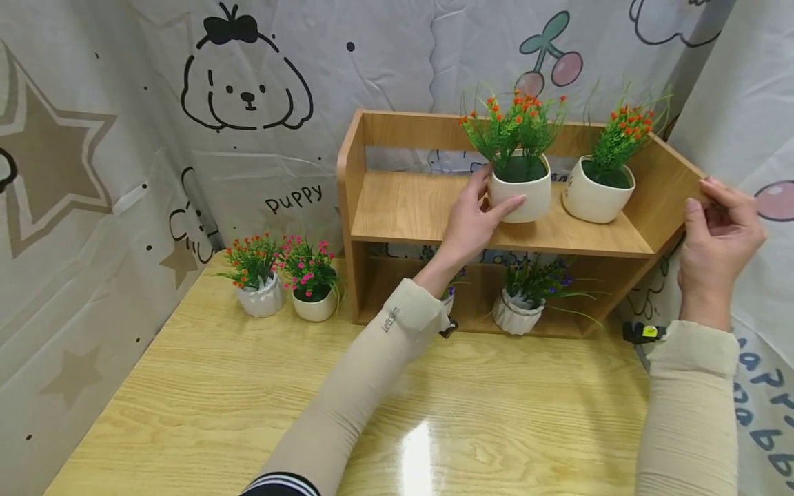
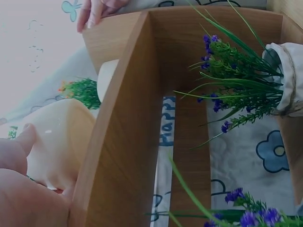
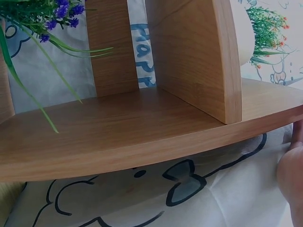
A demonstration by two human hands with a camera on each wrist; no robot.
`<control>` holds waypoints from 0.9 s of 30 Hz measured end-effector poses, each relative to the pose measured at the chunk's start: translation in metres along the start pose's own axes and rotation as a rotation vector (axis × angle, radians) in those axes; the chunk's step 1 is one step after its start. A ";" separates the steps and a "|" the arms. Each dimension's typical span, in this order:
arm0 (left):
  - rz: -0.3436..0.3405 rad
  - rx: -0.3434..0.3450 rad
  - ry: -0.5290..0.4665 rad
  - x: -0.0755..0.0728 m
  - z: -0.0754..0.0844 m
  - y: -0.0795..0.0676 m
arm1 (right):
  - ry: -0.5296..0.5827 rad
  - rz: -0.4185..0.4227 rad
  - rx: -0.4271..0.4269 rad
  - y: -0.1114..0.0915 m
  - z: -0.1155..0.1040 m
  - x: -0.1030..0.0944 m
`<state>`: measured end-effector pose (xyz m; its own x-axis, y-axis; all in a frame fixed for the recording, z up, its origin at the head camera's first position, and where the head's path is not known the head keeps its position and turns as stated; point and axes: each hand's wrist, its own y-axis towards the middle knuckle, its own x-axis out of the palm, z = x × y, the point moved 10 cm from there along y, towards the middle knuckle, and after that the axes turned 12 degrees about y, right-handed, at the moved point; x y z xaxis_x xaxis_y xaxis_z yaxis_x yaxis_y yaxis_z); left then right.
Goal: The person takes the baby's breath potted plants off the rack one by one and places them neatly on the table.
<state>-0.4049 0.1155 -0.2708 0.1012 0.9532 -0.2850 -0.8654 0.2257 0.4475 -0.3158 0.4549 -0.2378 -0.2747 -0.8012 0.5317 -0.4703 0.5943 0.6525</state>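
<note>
On the upper board of a wooden shelf [image 1: 409,207], my left hand [image 1: 469,219] grips a white potted plant [image 1: 527,196] with orange flowers, thumb across the pot's front. Whether its base touches the board I cannot tell. Beside it, to the right, stands a second white potted plant [image 1: 598,193] with orange flowers. My right hand [image 1: 722,238] pinches the upper front edge of the shelf's right side panel [image 1: 673,182]. In the left wrist view, part of the left hand [image 2: 23,184] shows against the smooth pot [image 2: 61,137].
Two purple-flowered plants, one in a ribbed white pot [image 1: 520,311], occupy the lower level; the left arm partly hides the other. Left of the shelf, on the wooden table [image 1: 205,399], stand a potted plant with orange-red flowers [image 1: 259,295] and another with pink flowers [image 1: 315,303]. Printed curtains [image 1: 273,158] hang behind.
</note>
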 end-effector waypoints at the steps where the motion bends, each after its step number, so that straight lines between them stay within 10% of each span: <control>1: -0.001 0.005 -0.012 -0.002 0.000 -0.002 | -0.005 0.001 0.000 0.000 0.000 0.000; 27: -0.008 0.078 -0.007 -0.081 -0.004 -0.096 | 0.051 0.033 0.010 0.002 0.003 -0.001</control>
<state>-0.3323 0.0162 -0.2938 0.1113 0.9526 -0.2832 -0.8236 0.2479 0.5101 -0.3190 0.4567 -0.2388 -0.2474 -0.7763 0.5798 -0.4703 0.6194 0.6286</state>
